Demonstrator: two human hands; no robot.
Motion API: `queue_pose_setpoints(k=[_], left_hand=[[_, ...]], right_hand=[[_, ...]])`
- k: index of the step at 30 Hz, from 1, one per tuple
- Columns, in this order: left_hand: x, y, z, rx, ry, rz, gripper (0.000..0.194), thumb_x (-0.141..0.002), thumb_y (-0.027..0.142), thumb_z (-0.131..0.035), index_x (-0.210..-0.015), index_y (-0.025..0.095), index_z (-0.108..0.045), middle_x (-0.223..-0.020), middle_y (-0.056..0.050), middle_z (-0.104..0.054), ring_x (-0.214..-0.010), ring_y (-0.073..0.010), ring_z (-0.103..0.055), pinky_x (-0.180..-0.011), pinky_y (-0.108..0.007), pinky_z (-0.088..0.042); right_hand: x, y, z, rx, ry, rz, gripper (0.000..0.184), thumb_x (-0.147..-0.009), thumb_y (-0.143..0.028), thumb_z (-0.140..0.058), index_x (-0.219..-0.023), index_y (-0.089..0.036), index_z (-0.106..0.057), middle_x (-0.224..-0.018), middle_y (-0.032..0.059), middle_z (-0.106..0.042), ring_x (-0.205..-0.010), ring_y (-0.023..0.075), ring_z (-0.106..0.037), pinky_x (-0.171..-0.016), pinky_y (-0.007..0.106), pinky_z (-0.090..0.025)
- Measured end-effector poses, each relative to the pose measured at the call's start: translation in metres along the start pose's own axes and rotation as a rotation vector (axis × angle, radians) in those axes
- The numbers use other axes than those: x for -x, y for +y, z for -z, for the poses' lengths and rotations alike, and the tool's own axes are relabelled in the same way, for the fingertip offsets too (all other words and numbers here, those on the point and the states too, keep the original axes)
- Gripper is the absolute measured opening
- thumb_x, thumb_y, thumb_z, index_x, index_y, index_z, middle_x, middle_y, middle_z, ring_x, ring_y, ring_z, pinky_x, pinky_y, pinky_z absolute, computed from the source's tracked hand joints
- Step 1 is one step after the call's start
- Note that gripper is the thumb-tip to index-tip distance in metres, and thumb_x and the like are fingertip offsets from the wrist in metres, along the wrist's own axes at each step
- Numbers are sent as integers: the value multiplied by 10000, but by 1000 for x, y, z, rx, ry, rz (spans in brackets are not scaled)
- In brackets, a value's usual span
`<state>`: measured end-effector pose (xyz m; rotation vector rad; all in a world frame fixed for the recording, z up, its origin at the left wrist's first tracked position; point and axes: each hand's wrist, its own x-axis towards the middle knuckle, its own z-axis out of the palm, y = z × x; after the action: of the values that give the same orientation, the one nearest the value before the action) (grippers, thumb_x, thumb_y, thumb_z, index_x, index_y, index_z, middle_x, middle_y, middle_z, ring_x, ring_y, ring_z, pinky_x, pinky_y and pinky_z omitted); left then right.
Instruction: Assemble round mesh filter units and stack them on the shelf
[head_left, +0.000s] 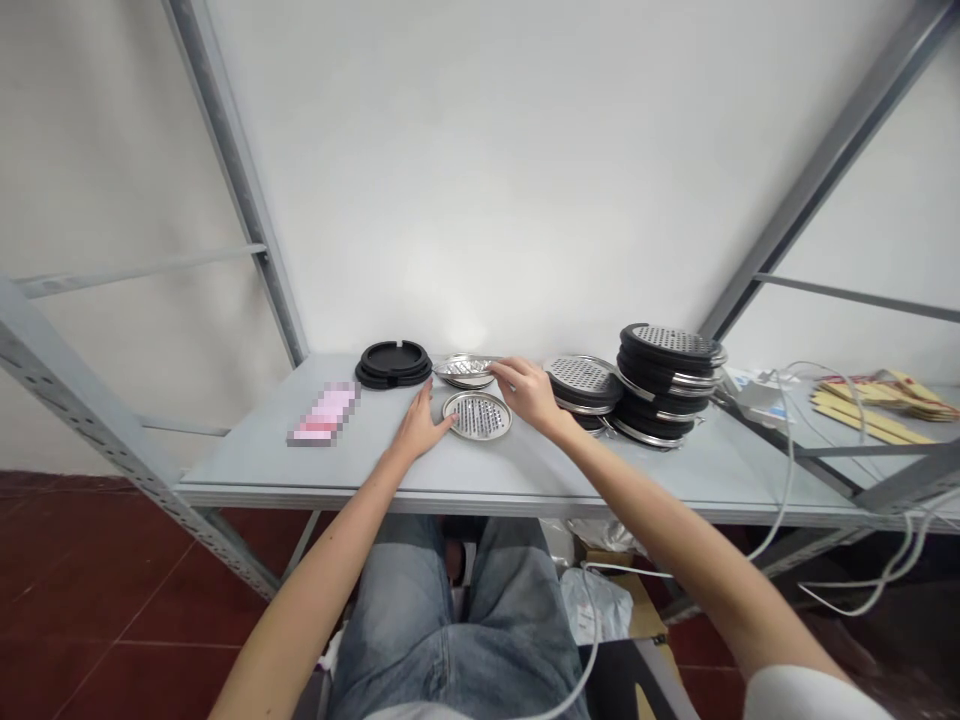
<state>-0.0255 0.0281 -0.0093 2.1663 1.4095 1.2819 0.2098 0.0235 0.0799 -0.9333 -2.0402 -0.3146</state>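
Note:
My right hand [529, 392] pinches the right rim of a shiny round grater plate [463, 368], tilted over other metal plates at the back. My left hand [418, 428] is open, fingers stretched forward, its thumb at the left rim of a second grater plate [480, 416] lying flat on the table. Beyond the left fingertips sits a small pile of black rings [394, 362]. To the right of my right hand stands a low stack of perforated metal discs with black rings [582, 377].
A taller stack of black rings and metal discs [666, 385] stands further right on the grey table [360, 475]. A blurred pink phone-like object [326, 414] lies at left. Metal shelf posts [240, 170] frame both sides. White cables [787, 470] and yellow pieces [874, 415] are at right.

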Motion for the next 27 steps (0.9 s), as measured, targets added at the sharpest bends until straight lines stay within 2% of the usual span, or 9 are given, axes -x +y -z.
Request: queue_pose_setpoints(k=[3, 5, 9, 14, 18, 22, 27], left_hand=[[-2, -1, 0, 30, 58, 23, 982, -785, 425, -699, -1531, 206, -99, -1502, -191, -375, -1227, -303, -550, -1036, -473, -444], [-3, -2, 0, 36, 97, 9, 1034, -748, 429, -732, -1530, 208, -93, -1488, -183, -399, -1243, -307, -535, -1034, -477, -447], [-3, -2, 3, 46, 140, -20, 1036, -719, 408, -758, -1520, 208, -133, -1434, -163, -469, -1289, -293, -498, -1039, -444, -451], [0, 3, 5, 4, 124, -67, 1051, -723, 383, -761, -1526, 198, -109, -1450, -174, -445, -1252, -279, -534, -1023, -417, -467], [1, 9, 7, -82, 109, -122, 1116, -715, 366, -768, -1537, 164, -40, -1493, -191, -393, -1331, -304, -456, -1086, -438, -410], [3, 17, 10, -205, 131, -168, 1109, -719, 341, -770, -1543, 159, -51, -1536, -186, -330, -1398, -334, -360, -1153, -455, -323], [4, 21, 10, -277, 142, -186, 1054, -760, 362, -749, -1543, 157, -73, -1517, -184, -355, -1408, -334, -341, -1168, -455, -300]], right_hand=[[25, -8, -21, -129, 146, -112, 268, -932, -211, -486, -1079, -293, -696, -1052, 64, -709, -1006, 233, -652, -919, 413, -528], [39, -11, -33, -182, 194, -146, 260, -922, -210, -493, -1046, -300, -703, -1046, 66, -713, -1025, 246, -658, -934, 444, -527], [53, -13, -46, -250, 168, -169, 237, -906, -240, -517, -1034, -311, -703, -1062, 64, -722, -1044, 265, -666, -949, 480, -529], [59, -9, -48, -268, 211, -315, 243, -903, -360, -541, -1071, -273, -694, -1053, 71, -733, -995, 277, -690, -936, 466, -543], [61, -7, -49, -327, 249, -397, 315, -885, -414, -559, -1129, -255, -680, -1082, 73, -731, -964, 277, -701, -924, 452, -548], [62, -6, -48, -451, 302, -487, 421, -878, -434, -564, -1229, -213, -638, -1112, 89, -723, -917, 264, -710, -889, 427, -562], [63, -7, -46, -544, 254, -571, 575, -860, -473, -581, -1360, -192, -538, -1095, 110, -726, -877, 254, -702, -834, 405, -566]])
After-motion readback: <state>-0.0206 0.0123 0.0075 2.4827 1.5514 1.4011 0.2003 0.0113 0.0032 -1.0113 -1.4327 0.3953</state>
